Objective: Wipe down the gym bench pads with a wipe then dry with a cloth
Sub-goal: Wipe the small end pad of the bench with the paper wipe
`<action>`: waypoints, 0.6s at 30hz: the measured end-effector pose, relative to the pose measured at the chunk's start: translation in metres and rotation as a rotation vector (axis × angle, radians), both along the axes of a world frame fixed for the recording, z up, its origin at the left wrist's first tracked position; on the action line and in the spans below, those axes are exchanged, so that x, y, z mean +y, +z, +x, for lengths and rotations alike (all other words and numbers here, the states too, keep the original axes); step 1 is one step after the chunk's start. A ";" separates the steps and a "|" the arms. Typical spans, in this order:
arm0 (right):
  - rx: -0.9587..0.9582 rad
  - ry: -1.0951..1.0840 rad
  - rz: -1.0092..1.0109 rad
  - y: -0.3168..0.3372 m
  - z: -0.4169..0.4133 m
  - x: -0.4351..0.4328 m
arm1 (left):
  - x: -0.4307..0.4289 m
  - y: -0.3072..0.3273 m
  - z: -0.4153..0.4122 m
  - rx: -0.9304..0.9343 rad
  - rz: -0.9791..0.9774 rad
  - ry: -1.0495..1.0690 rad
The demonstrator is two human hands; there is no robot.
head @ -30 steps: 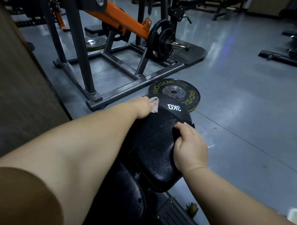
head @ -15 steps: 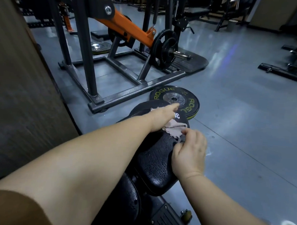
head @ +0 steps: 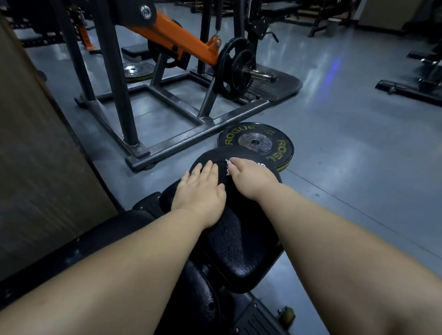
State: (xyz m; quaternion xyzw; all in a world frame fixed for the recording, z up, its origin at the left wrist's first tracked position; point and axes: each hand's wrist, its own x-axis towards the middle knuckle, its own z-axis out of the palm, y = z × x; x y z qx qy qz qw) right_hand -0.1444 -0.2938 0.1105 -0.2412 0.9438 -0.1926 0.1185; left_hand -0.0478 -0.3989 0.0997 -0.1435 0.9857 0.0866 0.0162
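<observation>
The black bench pad [head: 237, 244] runs away from me in the middle of the view, its surface cracked and dotted with wet drops. My left hand [head: 201, 189] lies flat on the pad's far left part, fingers straight. Just to its right, my right hand [head: 250, 176] is curled over a crumpled white wipe [head: 228, 166] at the pad's far end. Only a small corner of the wipe shows by the fingers. No drying cloth is in view.
A black round plate [head: 208, 154] sits at the pad's far end, and a Rogue weight plate [head: 256, 143] lies on the grey floor beyond. A steel machine frame [head: 170, 139] with an orange arm [head: 185, 41] stands ahead left. A brown wall panel [head: 25, 158] is close on my left.
The wipe went from my left hand to my right hand. My left hand drew back and flattened on the pad; my right hand left the pad's right edge for the far end.
</observation>
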 end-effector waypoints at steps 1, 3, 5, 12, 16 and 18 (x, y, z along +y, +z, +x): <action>-0.018 -0.013 -0.015 0.001 0.000 0.003 | -0.001 0.000 0.000 -0.004 -0.009 0.000; -0.066 -0.044 -0.012 0.001 0.002 0.013 | 0.000 0.001 0.000 0.000 -0.010 -0.014; -0.092 -0.133 0.014 0.001 0.013 0.031 | 0.000 0.002 0.001 -0.001 -0.017 -0.022; -0.060 -0.595 -0.574 -0.029 0.120 0.089 | 0.001 0.002 0.002 -0.020 -0.041 -0.021; -0.150 -0.649 -0.575 -0.027 0.090 0.084 | 0.002 0.004 0.001 -0.034 -0.039 -0.028; -0.235 -0.657 -0.487 -0.016 0.068 0.079 | 0.002 0.004 0.001 -0.036 -0.030 -0.026</action>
